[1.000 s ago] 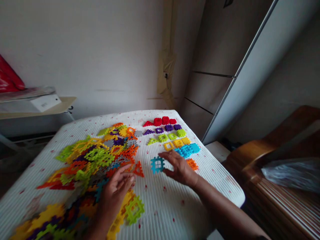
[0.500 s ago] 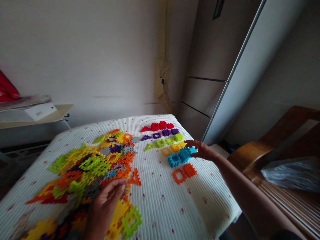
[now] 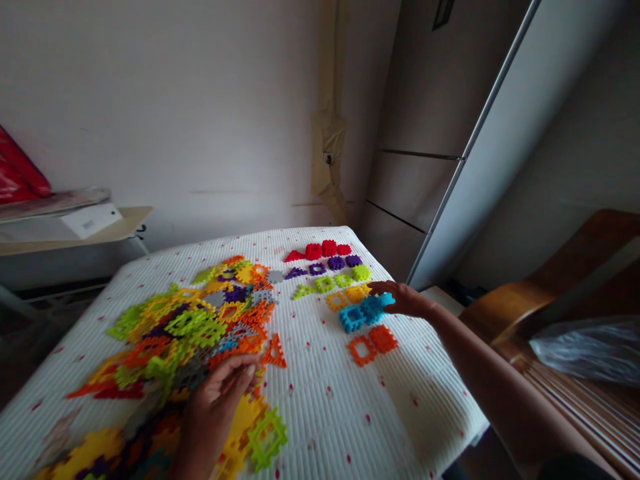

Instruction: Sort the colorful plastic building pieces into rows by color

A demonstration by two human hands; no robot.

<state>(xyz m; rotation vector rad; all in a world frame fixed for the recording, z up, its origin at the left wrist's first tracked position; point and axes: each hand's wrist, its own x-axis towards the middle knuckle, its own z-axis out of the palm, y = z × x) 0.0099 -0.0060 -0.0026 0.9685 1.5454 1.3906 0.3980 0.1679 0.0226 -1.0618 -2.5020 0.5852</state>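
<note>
1. Under the right hand (image 3: pixel 403 298) lies the far right end of the row of blue pieces (image 3: pixel 371 309). The fingers curve down; whether they are clamped on a piece or just resting there, I can't tell from here.
2. Left of that hand and slightly beyond it sits the row of yellow pieces (image 3: pixel 354 295), close enough to be knocked. I'd work from above, fingertips only, with light pressure on the blue edges.
3. On the near side of the right hand are the orange pieces (image 3: pixel 384 339); a raised wrist and forearm should spare them.
4. Well to its left, the left hand (image 3: pixel 220 390) is by the near part of the heap of mixed pieces (image 3: pixel 197 323), thumb and fingers close together; I can't make out anything between them. An orange triangle (image 3: pixel 275 351) lies just right of its fingertips. Best keep this hand light, as the heap looks easily disturbed.
5. As for containers, the pieces lie directly on the covered tabletop (image 3: pixel 415 400). Far beyond the left hand, a white box (image 3: pixel 95 219) hides its contents. Right of the right hand, some crumpled clear plastic (image 3: pixel 590 350) may be a bag; contents unclear.
</note>
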